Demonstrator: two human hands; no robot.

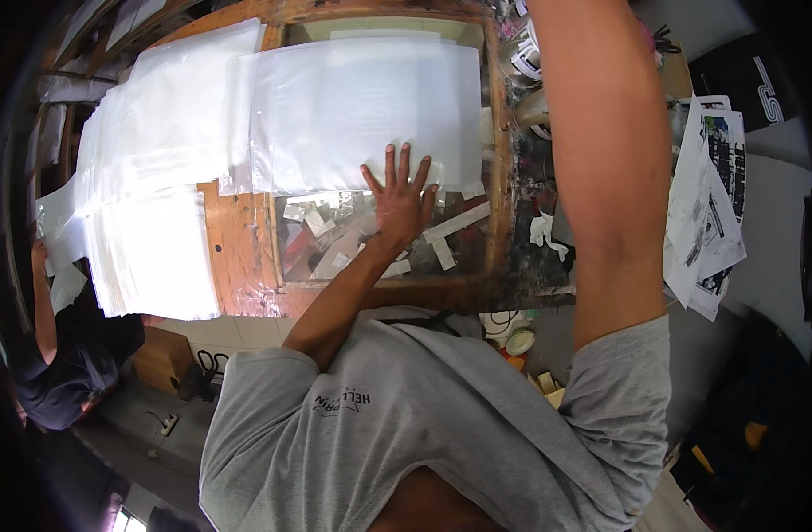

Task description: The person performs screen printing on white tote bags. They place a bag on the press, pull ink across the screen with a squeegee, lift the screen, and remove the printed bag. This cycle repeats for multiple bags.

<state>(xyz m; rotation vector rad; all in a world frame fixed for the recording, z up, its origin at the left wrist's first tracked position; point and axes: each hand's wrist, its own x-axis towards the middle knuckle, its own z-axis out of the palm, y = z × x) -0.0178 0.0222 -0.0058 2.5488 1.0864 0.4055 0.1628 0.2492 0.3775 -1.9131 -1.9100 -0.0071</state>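
My left hand (400, 202) lies flat with its fingers spread. Its fingertips press on the near edge of a stack of translucent plastic sheets (361, 106), while the palm is over the glass panel (335, 262) below it. Nothing is gripped in that hand. Up past the top edge of the view reaches my right forearm (605, 133), so the right hand is out of sight. Beside the sheets, to the left, spread more stacks of clear plastic sheets (157, 133), overlapping one another.
A wooden frame (237, 239) borders the glass, with tape strips (459, 222) and scraps showing there. Cans (525, 53) stand at the table's right. Printed papers (707, 204) hang beyond my right arm. At far left another person (69, 355) handles a sheet.
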